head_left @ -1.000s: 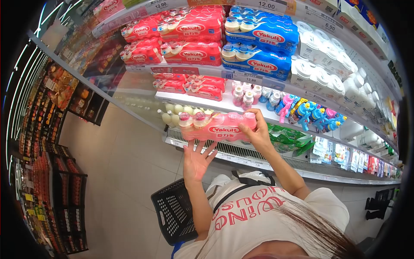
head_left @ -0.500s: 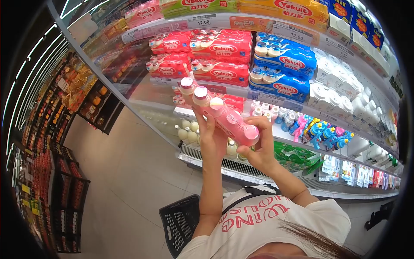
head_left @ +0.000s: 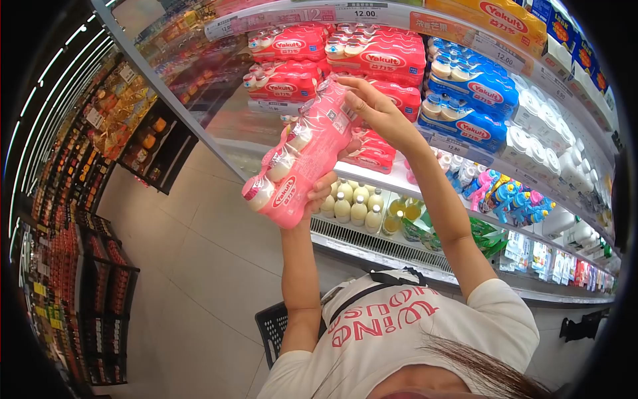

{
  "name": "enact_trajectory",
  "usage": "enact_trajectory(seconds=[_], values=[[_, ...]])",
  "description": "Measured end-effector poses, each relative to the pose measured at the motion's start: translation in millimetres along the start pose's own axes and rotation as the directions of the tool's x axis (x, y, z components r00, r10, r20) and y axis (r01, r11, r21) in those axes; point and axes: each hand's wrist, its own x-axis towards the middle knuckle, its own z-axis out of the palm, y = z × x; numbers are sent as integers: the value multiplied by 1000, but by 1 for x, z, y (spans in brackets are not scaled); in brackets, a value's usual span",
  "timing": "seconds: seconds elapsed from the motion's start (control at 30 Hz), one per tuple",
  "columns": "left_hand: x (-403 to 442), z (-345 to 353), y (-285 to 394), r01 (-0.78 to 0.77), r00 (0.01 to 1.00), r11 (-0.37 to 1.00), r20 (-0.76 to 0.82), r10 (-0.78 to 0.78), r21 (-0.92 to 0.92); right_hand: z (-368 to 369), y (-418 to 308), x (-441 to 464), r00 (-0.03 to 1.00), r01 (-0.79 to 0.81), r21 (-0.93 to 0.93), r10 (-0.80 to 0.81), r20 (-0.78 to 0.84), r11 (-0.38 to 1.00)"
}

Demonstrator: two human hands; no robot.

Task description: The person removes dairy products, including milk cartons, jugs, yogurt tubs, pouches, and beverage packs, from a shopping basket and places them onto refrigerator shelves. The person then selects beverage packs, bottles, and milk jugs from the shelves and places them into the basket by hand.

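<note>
Both my left hand [head_left: 321, 191] and right hand [head_left: 383, 114] hold the pink pack [head_left: 302, 159], fingers round its side and upper end respectively.

Pink film-wrapped bottle pack [head_left: 309, 156]: bore "Yakult". Red plastic-wrapped bottle packs [head_left: 382, 54], far: read "Yakult 益力多". Blue plastic-wrapped bottle packs [head_left: 470, 92], right of these: likewise. Yellow-orange plastic-wrapped pack [head_left: 498, 21], far right: "Yakult". White rectangular price cards [head_left: 365, 13]: showed "12.00"; nearer white rectangular card [head_left: 460, 145], "12.80".
</note>
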Motion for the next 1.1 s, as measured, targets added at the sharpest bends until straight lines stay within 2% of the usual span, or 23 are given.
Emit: enact_trajectory(seconds=[0.03, 0.07, 0.1, 0.13, 0.17, 0.23, 0.27, 0.37, 0.47, 0.53, 0.6, 0.67, 0.7, 0.77, 0.83, 0.87, 0.97, 1.03, 1.07, 1.1], values=[[0, 5, 4, -56, 997, 997, -44, 58, 51, 7, -1, 0, 998, 43, -23, -44, -36, 999], [0, 12, 8, -190, 963, 957, -146, 225, 217, 14, -3, -1, 993, 93, -51, -96, -73, 994], [1, 20, 10, -296, 893, 874, -214, 397, 386, 21, -6, -3, 983, 138, -81, -146, -109, 987], [4, 24, 9, -371, 794, 706, -187, 578, 604, 26, -8, -8, 985, 166, -54, -168, -44, 985], [18, 25, 5, -472, 537, 444, -151, 830, 762, 32, -12, -11, 986, 163, -36, -164, -13, 986], [42, 39, 2, -440, 255, 136, -22, 967, 887, 44, -19, -13, 987, 150, 0, -150, 50, 989], [29, 15, 25, -323, 279, -29, 124, 952, 946, 46, -17, -8, 995, 94, -262, -100, -8, 961], [33, 33, 32, -454, 314, -79, 243, 918, 887, 47, 3, 17, 995, 101, -101, -98, 31, 990], [28, 39, 40, -408, 362, -116, 277, 890, 905, 48, -5, 27, 992, 129, -74, -129, 4, 989], [26, 43, 49, -297, 386, -207, 316, 867, 932, 48, -9, 37, 990, 138, -103, -138, 3, 985], [27, 51, 70, -201, 419, -335, 390, 820, 921, 45, -19, 56, 930, 356, -299, -367, 19, 886], [43, 62, 102, -160, 429, -424, 450, 783, 891, 38, -41, 77, 912, 371, -466, -409, 22, 803], [54, 69, 121, -137, 436, -467, 477, 763, 873, 40, -57, 92, 872, 442, -442, -490, 6, 781], [77, 88, 171, -106, 435, -360, 368, 822, 927, 36, -90, 124, 864, 392, -663, -502, 29, 638], [102, 96, 230, -234, 432, -429, 489, 758, 872, 28, -101, 165, 757, 459, -752, -651, 53, 473], [115, 96, 251, -220, 443, -478, 524, 728, 850, 25, -106, 184, 695, 477, -792, -715, 74, 381], [143, 94, 296, -210, 462, -580, 603, 650, 787, 19, -109, 229, 622, 512, -809, -774, 117, 289], [151, 95, 310, -227, 470, -597, 623, 625, 770, 17, -108, 247, 694, 413, -859, -715, 82, 303], [155, 89, 312, -208, 440, -602, 623, 646, 771, 15, -106, 255, 744, 357, -880, -665, 66, 312], [156, 81, 320, -101, 444, -644, 613, 653, 759, 15, -103, 259, 791, 299, -898, -610, 44, 322]])
